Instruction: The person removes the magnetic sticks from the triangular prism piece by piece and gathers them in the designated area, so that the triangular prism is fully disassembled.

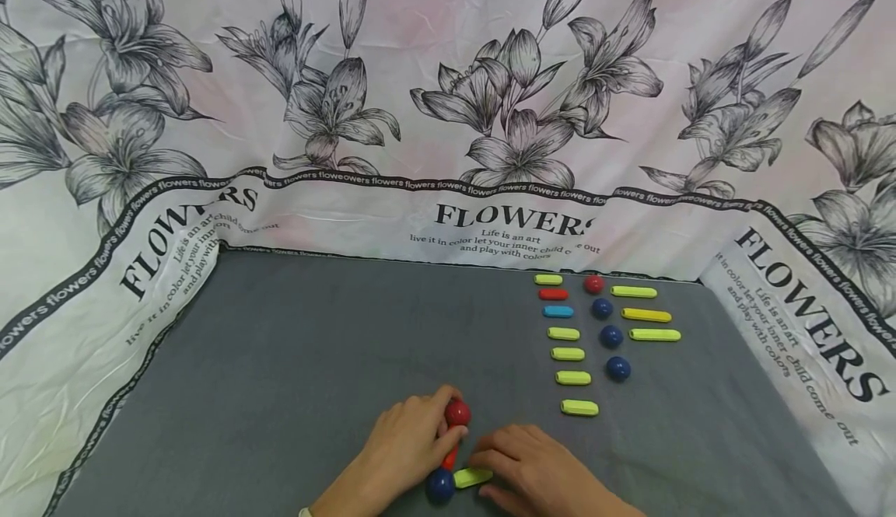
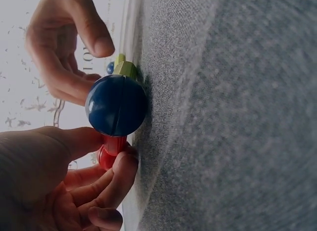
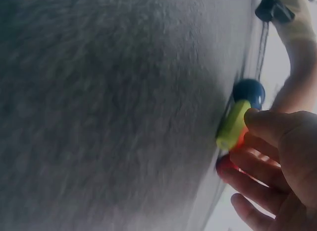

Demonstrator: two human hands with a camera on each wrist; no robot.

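My left hand (image 1: 413, 431) pinches a red stick (image 2: 115, 145) between thumb and fingers. One end of the stick joins a red ball (image 1: 458, 413), the other a dark blue ball (image 1: 441, 486) low on the grey cloth. From the blue ball a short yellow-green stick (image 1: 472, 477) points right, towards my right hand (image 1: 535, 470). Its free end shows uncovered in the right wrist view (image 3: 225, 142). The right thumb and fingers lie loosely around that stick, apart from it in the left wrist view; whether a fingertip touches it I cannot tell.
Right of the hands stand a column of short sticks (image 1: 573, 378), mostly yellow-green with one red and one blue, a column of balls (image 1: 618, 368), and three longer yellowish sticks (image 1: 654, 335). A flower-printed cloth (image 1: 490, 221) rises behind the grey surface (image 1: 315, 346) and along its sides.
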